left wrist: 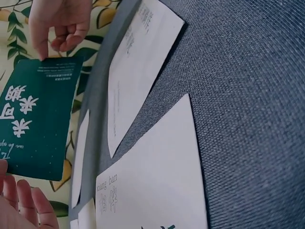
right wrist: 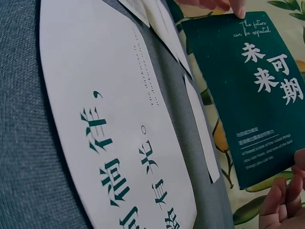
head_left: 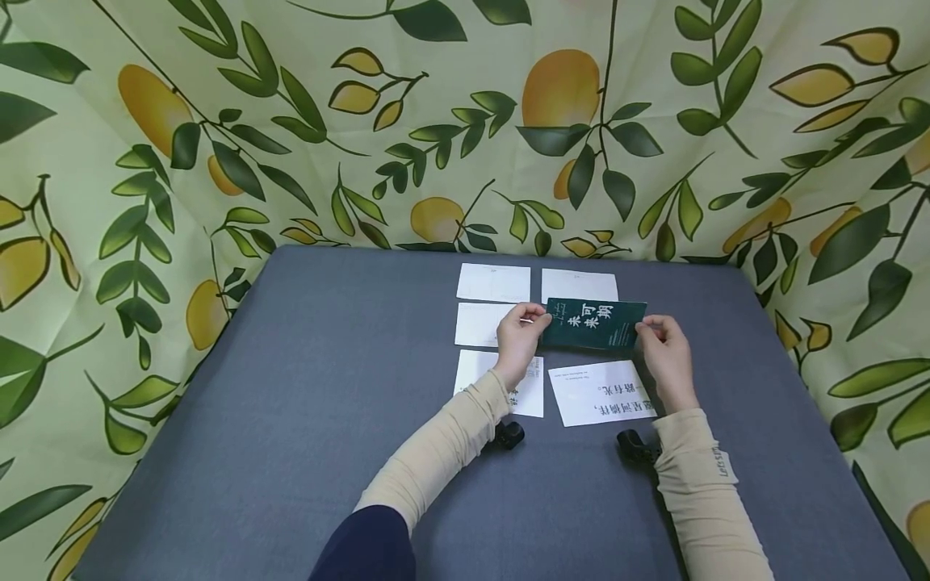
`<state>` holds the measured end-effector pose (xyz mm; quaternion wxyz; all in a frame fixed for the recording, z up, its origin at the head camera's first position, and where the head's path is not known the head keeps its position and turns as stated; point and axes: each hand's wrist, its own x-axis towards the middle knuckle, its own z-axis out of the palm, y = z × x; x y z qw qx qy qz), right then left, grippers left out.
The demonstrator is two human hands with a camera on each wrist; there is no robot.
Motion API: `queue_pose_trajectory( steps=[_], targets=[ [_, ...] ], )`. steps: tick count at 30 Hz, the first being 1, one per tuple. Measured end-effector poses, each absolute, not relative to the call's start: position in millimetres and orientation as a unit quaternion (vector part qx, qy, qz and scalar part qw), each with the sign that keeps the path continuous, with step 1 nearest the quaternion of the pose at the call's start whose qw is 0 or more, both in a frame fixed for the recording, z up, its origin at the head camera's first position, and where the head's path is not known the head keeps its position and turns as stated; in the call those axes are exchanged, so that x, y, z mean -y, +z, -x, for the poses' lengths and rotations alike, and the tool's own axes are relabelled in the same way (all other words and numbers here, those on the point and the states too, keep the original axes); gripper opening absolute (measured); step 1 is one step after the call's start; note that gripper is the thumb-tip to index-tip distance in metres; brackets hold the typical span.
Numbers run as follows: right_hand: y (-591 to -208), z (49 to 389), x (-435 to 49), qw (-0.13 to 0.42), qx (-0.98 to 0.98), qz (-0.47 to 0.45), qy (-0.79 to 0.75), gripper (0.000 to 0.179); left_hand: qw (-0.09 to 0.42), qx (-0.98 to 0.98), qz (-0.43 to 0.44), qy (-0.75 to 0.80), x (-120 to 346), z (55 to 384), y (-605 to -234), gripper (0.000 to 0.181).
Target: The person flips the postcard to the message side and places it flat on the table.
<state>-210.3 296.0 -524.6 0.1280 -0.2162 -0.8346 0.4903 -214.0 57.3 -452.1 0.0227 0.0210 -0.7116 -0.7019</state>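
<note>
A dark green card (head_left: 594, 324) with white Chinese characters is held up above the table between both hands. My left hand (head_left: 519, 339) pinches its left end between thumb and fingers, and my right hand (head_left: 667, 359) pinches the opposite end. Under the right hand lies a white card (head_left: 599, 394) with green lettering, slightly askew. Beneath the left wrist, another printed white card (head_left: 478, 369) is partly covered by the forearm. In the right wrist view the green card (right wrist: 248, 109) shows English script along its top.
Further white cards lie behind these: one at back left (head_left: 494, 283), one at back right (head_left: 579, 285) and one in the middle left (head_left: 479, 324). They rest on a grey cloth-covered table (head_left: 291, 420). A leaf-and-fruit patterned curtain (head_left: 436, 105) hangs behind the table and along its sides.
</note>
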Motion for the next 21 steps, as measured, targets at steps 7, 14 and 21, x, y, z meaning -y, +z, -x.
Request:
queue_pose_trajectory(
  steps=[7,14,21],
  targets=[
    [-508,203,-290,0.128,0.752,0.200,0.615,0.028,-0.014,0.693,-0.006,-0.721,-55,213,-452,0.013],
    [-444,171,-269,0.068,0.564,0.169,0.805,0.009,-0.037,0.675,-0.006,-0.737,-52,215,-453,0.022],
    [-441,168,-272,0.056,0.509,0.140,0.847,0.014,-0.036,0.675,-0.001,-0.737,-49,216,-452,0.030]
  ],
)
